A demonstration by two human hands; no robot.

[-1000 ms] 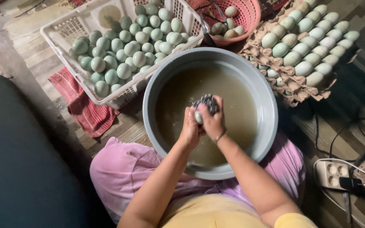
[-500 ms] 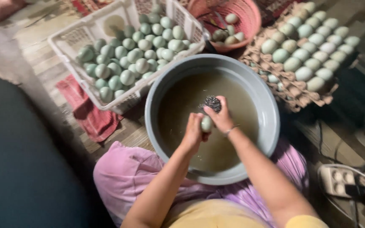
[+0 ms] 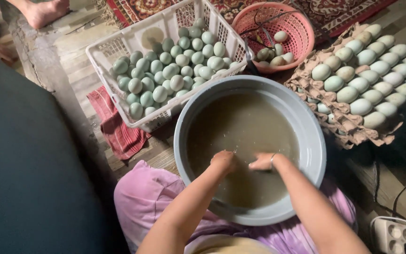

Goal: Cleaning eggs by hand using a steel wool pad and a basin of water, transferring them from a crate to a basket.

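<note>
Round grey plastic basin [image 3: 306, 136] of murky brown water sits at centre frame, right in front of the person's lap, so both hands reach it easily. Left hand [image 3: 224, 161] and right hand [image 3: 262, 161] are dipped into the water near the middle, fingers submerged; cannot tell whether either is closed on anything, nothing held shows. White plastic crate [image 3: 118, 44] of pale green eggs [image 3: 175, 66] touches the basin's upper left rim. Pink round basket [image 3: 299, 28] is at upper centre, brown cardboard egg tray [image 3: 339, 127] at right, red striped cloth [image 3: 113, 129] under the crate.
</note>
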